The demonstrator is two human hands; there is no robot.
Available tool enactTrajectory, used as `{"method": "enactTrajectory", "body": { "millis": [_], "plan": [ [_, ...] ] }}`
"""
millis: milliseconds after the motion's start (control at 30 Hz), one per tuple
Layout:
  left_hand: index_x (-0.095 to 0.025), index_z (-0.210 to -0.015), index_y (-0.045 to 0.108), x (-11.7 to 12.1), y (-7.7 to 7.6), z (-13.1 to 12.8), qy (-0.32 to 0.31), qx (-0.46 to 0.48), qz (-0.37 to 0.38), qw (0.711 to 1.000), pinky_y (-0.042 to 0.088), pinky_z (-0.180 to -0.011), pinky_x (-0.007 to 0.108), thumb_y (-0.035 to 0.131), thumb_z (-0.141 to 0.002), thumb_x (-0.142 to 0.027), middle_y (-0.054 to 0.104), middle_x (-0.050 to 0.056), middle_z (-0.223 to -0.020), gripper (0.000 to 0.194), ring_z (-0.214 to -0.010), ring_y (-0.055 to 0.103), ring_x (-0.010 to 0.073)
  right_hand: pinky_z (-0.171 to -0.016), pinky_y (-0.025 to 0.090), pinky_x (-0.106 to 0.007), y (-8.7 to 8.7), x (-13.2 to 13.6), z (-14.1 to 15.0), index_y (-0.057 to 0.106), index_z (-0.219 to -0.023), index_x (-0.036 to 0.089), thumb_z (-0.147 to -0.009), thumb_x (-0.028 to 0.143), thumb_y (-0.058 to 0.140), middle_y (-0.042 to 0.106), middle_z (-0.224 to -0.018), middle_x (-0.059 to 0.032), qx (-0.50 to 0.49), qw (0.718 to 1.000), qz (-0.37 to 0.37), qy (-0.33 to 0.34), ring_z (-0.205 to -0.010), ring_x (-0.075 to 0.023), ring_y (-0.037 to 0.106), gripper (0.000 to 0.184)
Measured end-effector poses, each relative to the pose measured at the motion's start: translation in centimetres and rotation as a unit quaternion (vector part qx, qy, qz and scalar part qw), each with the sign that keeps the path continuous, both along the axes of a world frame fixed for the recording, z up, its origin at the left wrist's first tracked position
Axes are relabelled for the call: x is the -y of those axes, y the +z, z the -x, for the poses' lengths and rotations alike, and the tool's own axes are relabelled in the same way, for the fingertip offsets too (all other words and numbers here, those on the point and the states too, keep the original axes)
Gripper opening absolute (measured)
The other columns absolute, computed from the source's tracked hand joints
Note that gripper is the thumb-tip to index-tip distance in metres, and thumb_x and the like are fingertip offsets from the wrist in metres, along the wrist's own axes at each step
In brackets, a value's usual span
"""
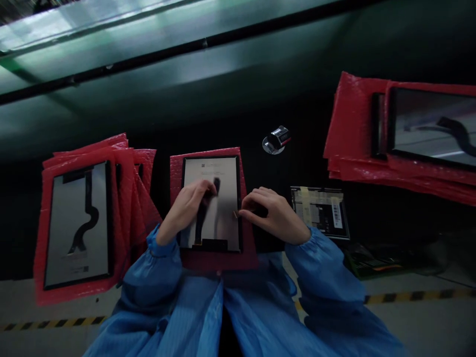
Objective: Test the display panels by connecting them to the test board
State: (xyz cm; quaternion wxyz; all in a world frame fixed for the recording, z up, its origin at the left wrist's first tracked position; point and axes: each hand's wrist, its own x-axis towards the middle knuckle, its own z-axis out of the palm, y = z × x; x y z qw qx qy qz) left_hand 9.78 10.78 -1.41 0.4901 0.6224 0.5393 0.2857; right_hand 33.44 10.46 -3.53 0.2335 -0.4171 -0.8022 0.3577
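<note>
A display panel (226,198) with a silvery back lies on a red bubble-wrap bag (223,263) in front of me. My left hand (190,204) reaches over its left side, thumb and fingers pinched on the black ribbon cable (200,225) that rises from the panel's lower edge. Over the panel's right edge is my right hand (273,210), fingers closed, with a small brownish-gold strip (235,214) at the fingertips. What the strip is exactly is too small to tell.
Display panels on red bags are stacked at left (100,208) and right (427,134). A shiny cylinder on a round base (278,140) stands behind. To the right lie a taped, labelled flat part (322,210) and a green-edged board (375,263). A dark green ledge (186,89) runs along the back.
</note>
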Motion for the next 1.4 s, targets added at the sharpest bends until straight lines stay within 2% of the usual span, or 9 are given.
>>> {"method": "enactTrajectory", "body": {
  "millis": [100, 167, 233, 433, 567, 733, 933, 1200, 1400],
  "plan": [
    [-0.029, -0.141, 0.038, 1.5, 1.2, 0.2, 0.026, 0.225, 0.113, 0.967, 0.05, -0.053, 0.025, 0.057, -0.095, -0.037, 0.057, 0.01, -0.136, 0.051, -0.079, 0.068, 0.0171, -0.069, 0.04, -0.029, 0.4, 0.3, -0.2, 0.062, -0.084, 0.018, -0.091, 0.028, 0.064, 0.06, -0.076, -0.0012, -0.055, 0.997, 0.046, -0.018, -0.073, -0.0156, 0.053, 0.012],
    [-0.033, -0.15, 0.024, 2.3, 1.9, 0.1, 0.028, 0.276, 0.13, 0.952, 0.045, -0.046, 0.02, 0.07, -0.086, -0.023, 0.049, 0.014, -0.147, 0.08, -0.072, 0.068, 0.0133, -0.066, 0.041, -0.026, 0.7, 0.5, -0.4, 0.062, -0.088, 0.018, -0.092, 0.029, 0.062, 0.061, -0.078, -0.0009, -0.094, 0.99, 0.095, -0.035, -0.071, -0.014, 0.054, 0.011],
    [-0.03, -0.152, 0.026, 2.9, 2.3, 0.0, 0.015, 0.298, 0.153, 0.942, 0.04, -0.042, 0.019, 0.069, -0.087, -0.023, 0.049, 0.016, -0.147, 0.078, -0.064, 0.066, 0.0106, -0.065, 0.042, -0.025, 1.1, 0.7, -0.5, 0.061, -0.089, 0.018, -0.093, 0.03, 0.061, 0.063, -0.08, -0.0002, -0.123, 0.983, 0.127, -0.048, -0.07, -0.0128, 0.056, 0.012],
    [-0.016, -0.126, 0.067, 2.9, 2.2, -0.4, -0.144, 0.308, 0.278, 0.898, 0.033, -0.05, 0.026, 0.036, -0.099, -0.045, 0.068, 0.008, -0.077, 0.051, -0.057, 0.051, 0.0131, -0.069, 0.045, -0.024, 1.8, 1.3, -0.7, 0.062, -0.097, 0.019, -0.094, 0.025, 0.059, 0.067, -0.082, 0.0007, -0.147, 0.979, 0.132, -0.057, -0.074, -0.0126, 0.061, 0.008],
    [-0.014, -0.09, 0.078, 2.6, 2.7, -0.6, -0.189, 0.245, 0.232, 0.922, 0.035, -0.064, 0.029, 0.043, -0.097, -0.031, 0.059, 0.006, -0.074, 0.04, -0.069, 0.047, 0.0162, -0.083, 0.046, -0.028, 1.7, 1.7, -0.8, 0.068, -0.099, 0.019, -0.094, 0.021, 0.06, 0.072, -0.097, -0.0023, -0.153, 0.983, 0.091, -0.055, -0.091, -0.0154, 0.065, 0.01],
    [-0.018, -0.101, 0.074, 2.5, 2.8, -0.9, -0.114, 0.205, 0.217, 0.948, 0.037, -0.072, 0.029, 0.039, -0.1, -0.034, 0.055, 0.005, -0.083, 0.038, -0.079, 0.048, 0.0182, -0.082, 0.044, -0.029, 2.2, 1.8, -0.9, 0.071, -0.091, 0.018, -0.1, 0.023, 0.051, 0.072, -0.089, -0.0022, -0.136, 0.987, 0.076, -0.046, -0.085, -0.0147, 0.063, 0.022],
    [-0.017, -0.089, 0.064, 2.8, 2.3, -0.8, -0.077, 0.315, 0.281, 0.903, 0.031, -0.049, 0.025, 0.058, -0.093, -0.041, 0.057, 0.003, -0.075, 0.025, -0.054, 0.042, 0.0104, -0.082, 0.045, -0.027, 2.9, 1.9, -0.1, 0.072, -0.087, 0.016, -0.102, 0.021, 0.046, 0.071, -0.085, -0.0027, -0.173, 0.979, 0.105, -0.013, -0.081, -0.0131, 0.064, 0.03],
    [-0.02, -0.091, 0.074, 3.9, 2.7, -2.3, 0.074, 0.17, 0.106, 0.977, 0.041, -0.046, 0.017, 0.07, -0.087, -0.022, 0.063, -0.003, -0.058, 0.006, -0.048, 0.052, 0.0074, -0.069, 0.046, -0.023, 2.8, 2.2, 0.7, 0.072, -0.087, 0.014, -0.098, 0.022, 0.051, 0.07, -0.083, -0.0042, -0.229, 0.959, 0.166, -0.012, -0.076, -0.0129, 0.063, 0.025],
    [-0.018, -0.08, 0.075, 4.2, 3.1, -4.0, 0.109, 0.064, 0.012, 0.992, 0.043, -0.044, 0.017, 0.073, -0.082, -0.02, 0.064, -0.004, -0.055, 0.004, -0.046, 0.055, 0.0071, -0.062, 0.042, -0.022, 2.9, 2.3, 0.8, 0.067, -0.075, 0.015, -0.093, 0.017, 0.051, 0.064, -0.072, -0.0016, -0.222, 0.962, 0.158, -0.009, -0.067, -0.0109, 0.057, 0.025]
  ]
}}
